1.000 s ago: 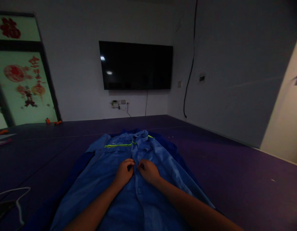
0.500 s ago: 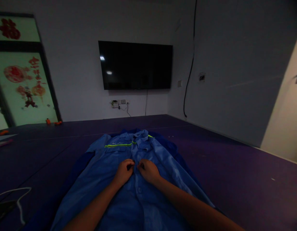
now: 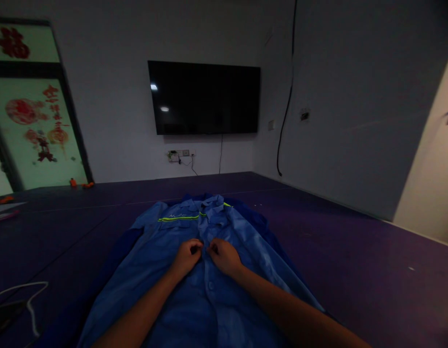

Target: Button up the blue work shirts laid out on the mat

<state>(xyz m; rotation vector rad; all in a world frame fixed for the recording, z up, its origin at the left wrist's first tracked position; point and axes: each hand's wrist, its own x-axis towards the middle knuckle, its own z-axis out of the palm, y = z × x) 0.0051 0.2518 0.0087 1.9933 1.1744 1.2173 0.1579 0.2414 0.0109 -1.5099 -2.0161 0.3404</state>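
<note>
Where the two hands meet, below the middle of the frame, the fingers of the left hand [image 3: 187,256] and of the right hand [image 3: 226,257] are closed in small pinches, seemingly on the front edge of a blue jacket [image 3: 155,261]. What sits between the fingertips is too dark to make out. The jacket lies front up across the lower centre, its collar [image 3: 215,200] pointing away. The laying out looks done, while the work at the pinched spot seems unfinished. A button [image 3: 211,285] shows just below the hands; whether it is fastened cannot be told, and the front above them is rumpled and equally unclear.

One container shows: a chest pocket [image 3: 175,225] under a yellow stripe [image 3: 178,219], its flap lying down, so any contents are hidden. Farther out, a purple surface [image 3: 336,251] carries the jacket, with a white cable [image 3: 31,309] at the lower left and orange items [image 3: 73,182] near the left edge.
</note>
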